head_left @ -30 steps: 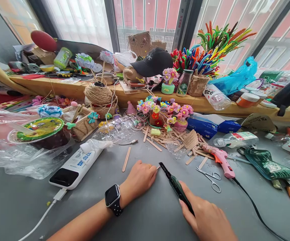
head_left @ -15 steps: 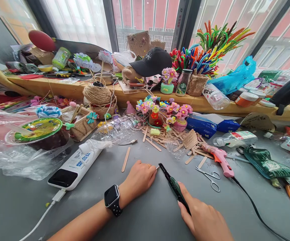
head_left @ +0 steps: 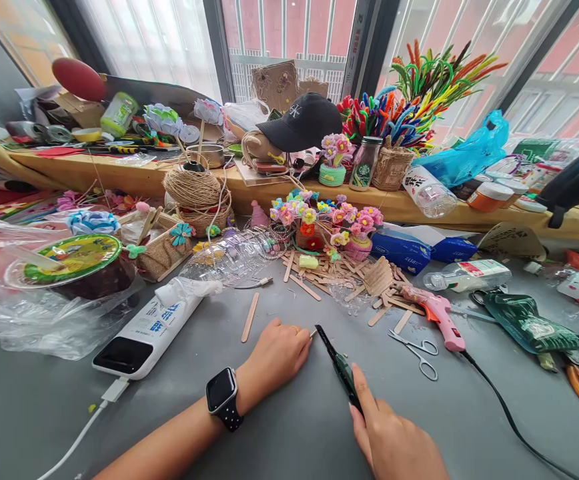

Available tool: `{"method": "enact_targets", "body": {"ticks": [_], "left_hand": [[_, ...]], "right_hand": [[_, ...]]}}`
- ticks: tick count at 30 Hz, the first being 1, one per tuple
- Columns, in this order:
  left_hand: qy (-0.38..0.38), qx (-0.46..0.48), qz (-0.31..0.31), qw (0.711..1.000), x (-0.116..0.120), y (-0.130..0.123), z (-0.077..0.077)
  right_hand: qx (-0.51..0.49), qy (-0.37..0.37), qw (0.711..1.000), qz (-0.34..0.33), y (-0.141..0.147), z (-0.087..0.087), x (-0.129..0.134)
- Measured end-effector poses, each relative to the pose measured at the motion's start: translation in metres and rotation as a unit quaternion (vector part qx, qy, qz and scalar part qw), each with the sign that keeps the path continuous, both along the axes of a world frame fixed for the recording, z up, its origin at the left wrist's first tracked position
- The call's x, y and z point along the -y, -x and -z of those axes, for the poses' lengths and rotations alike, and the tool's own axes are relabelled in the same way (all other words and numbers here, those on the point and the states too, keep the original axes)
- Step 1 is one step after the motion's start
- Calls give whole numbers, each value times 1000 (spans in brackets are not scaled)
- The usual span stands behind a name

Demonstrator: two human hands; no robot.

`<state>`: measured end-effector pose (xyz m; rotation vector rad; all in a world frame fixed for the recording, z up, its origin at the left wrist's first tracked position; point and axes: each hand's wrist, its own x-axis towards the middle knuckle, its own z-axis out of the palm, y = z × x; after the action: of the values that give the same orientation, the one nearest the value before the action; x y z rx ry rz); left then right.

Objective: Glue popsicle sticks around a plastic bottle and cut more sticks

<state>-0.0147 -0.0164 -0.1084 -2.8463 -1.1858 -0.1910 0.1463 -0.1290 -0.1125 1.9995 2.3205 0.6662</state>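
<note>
My right hand (head_left: 394, 430) is wrapped round a dark green and black utility knife (head_left: 342, 371), its black blade pointing up and away from me. My left hand (head_left: 280, 353), with a smartwatch at the wrist, rests closed on the grey table. A pale tip of a small wooden stick (head_left: 314, 332) pokes out past its fingers; the rest is hidden under the hand. The blade end is just right of that tip, and I cannot tell if they touch. One loose craft stick (head_left: 250, 318) lies left of my left hand.
A pile of craft sticks (head_left: 364, 283) lies beyond my hands. Silver scissors (head_left: 418, 352) and a pink glue gun (head_left: 444, 323) with a black cord are at the right. A white power bank (head_left: 142, 343) lies left. Fuzzy flowers (head_left: 314, 217) stand behind, below a cluttered ledge.
The knife and my right hand have shifted slightly left and toward me. A tiny pale bit shows beside the knife. My left hand has hardly moved.
</note>
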Motion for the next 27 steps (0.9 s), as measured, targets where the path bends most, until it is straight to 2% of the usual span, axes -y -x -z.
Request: {"method": "enact_targets", "body": {"ticks": [9, 18, 23, 27], "left_hand": [[4, 1, 1, 1000, 0, 0, -1], [17, 10, -9, 1000, 0, 1, 0], [58, 88, -57, 993, -1, 4, -2], [87, 128, -67, 986, -3, 6, -3]], "right_hand": [[-33, 20, 999, 6, -3, -2, -1], [-88, 42, 995, -10, -19, -6, -7], [-112, 85, 990, -5, -23, -3, -9], [-126, 118, 985, 17, -26, 0, -9]]}}
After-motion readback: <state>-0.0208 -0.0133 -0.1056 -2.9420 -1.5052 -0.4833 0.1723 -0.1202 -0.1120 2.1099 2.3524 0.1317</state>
